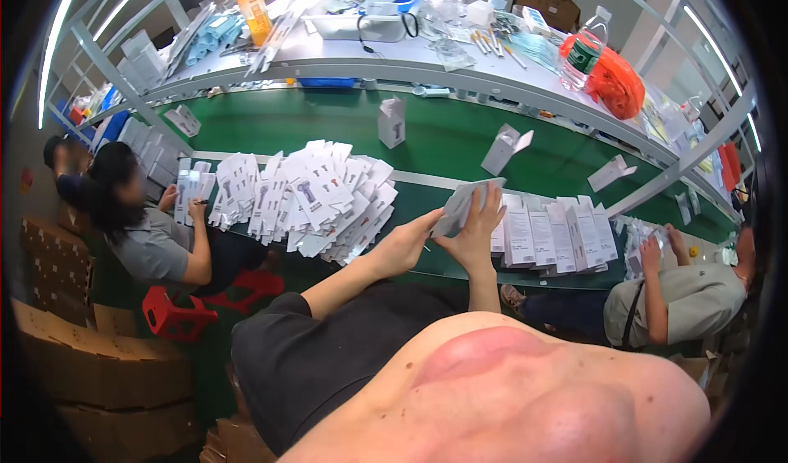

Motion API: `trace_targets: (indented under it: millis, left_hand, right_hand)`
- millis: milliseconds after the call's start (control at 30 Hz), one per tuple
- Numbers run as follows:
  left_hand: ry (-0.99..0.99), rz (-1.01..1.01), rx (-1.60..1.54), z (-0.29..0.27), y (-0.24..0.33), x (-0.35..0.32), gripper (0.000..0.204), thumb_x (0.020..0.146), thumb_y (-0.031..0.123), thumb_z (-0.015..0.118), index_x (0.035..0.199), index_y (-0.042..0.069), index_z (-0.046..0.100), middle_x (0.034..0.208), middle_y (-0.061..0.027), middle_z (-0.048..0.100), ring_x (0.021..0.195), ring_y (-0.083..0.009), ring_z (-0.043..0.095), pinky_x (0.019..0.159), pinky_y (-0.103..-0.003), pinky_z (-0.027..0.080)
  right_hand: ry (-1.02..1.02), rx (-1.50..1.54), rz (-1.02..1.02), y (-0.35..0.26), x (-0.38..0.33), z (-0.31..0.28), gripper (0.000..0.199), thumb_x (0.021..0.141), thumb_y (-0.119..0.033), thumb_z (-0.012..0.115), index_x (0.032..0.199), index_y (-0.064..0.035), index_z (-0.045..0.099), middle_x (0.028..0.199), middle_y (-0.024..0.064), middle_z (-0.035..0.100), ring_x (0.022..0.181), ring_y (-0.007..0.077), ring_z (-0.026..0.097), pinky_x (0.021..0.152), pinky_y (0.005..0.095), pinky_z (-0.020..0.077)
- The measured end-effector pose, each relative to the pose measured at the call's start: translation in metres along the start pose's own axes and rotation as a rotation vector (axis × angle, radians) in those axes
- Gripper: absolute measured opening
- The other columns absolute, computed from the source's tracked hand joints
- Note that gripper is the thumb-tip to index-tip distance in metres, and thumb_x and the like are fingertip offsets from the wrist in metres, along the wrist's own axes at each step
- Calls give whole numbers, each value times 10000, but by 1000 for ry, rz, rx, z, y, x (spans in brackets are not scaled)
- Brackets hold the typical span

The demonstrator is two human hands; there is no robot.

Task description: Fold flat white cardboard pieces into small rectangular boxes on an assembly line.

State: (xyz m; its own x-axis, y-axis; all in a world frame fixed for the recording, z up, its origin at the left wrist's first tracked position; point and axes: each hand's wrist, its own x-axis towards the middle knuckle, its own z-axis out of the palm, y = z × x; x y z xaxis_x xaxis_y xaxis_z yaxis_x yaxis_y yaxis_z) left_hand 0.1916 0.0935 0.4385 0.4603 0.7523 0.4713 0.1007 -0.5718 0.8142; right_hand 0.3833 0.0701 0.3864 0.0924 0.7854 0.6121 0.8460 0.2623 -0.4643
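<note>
In front of me, both hands are on a small white carton (456, 203), which is tilted above the bench's near edge. My left hand (404, 243) grips its left edge, the fingers partly hidden behind it. My right hand (476, 229) lies over its right side, fingers stretched up along the card and pressed to it. To the left spreads a big heap of flat printed cartons (308, 192) with product pictures. Just right of my hands, several formed white boxes (554, 237) stand close together in a row.
Beyond runs a green conveyor belt (328, 118) carrying an upright open box (391, 122) and several tilted ones. Overhead, a cluttered shelf (287, 75) holds an orange bottle (254, 11) and a clear bottle (584, 48). Co-workers sit left (160, 225) and right (681, 299); a red stool (176, 311) stands left.
</note>
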Motion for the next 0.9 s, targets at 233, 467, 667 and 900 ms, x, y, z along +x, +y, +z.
trace_targets:
  millis: [233,467,667,900]
  left_hand:
    - [-529,-530,-193,-42,-24,23,505,806,9,662,1308,19,605,1131,-127,704,874,-239,668,756,-295,517]
    - [-398,-493,-86,-41,-32,40,567,788,79,718,1335,24,577,1288,-155,617,1073,-255,625,873,-302,514]
    - [-154,-239,-450,-12,-26,15,603,799,149,739,1367,56,559,1359,-166,562,1221,-268,556,1000,-384,471]
    - [-72,109,56,18,-13,14,634,843,132,671,1443,72,473,1368,-151,560,1271,-270,524,1071,-375,406]
  right_hand:
    - [-136,-91,39,-11,-21,-15,1327,523,-409,950,1608,-137,235,1648,256,145,1495,491,200,1183,629,192]
    - [-268,445,236,-7,-25,-11,1231,580,-420,915,1576,-66,284,1617,252,233,1439,425,323,1177,559,251]
    - [-234,813,346,1,-29,-8,994,705,-354,835,1519,-22,372,1507,217,424,1356,344,447,1158,459,312]
    - [-52,1069,444,-33,-4,-29,616,893,-244,648,1439,-20,469,1350,157,566,1231,307,554,1083,399,395]
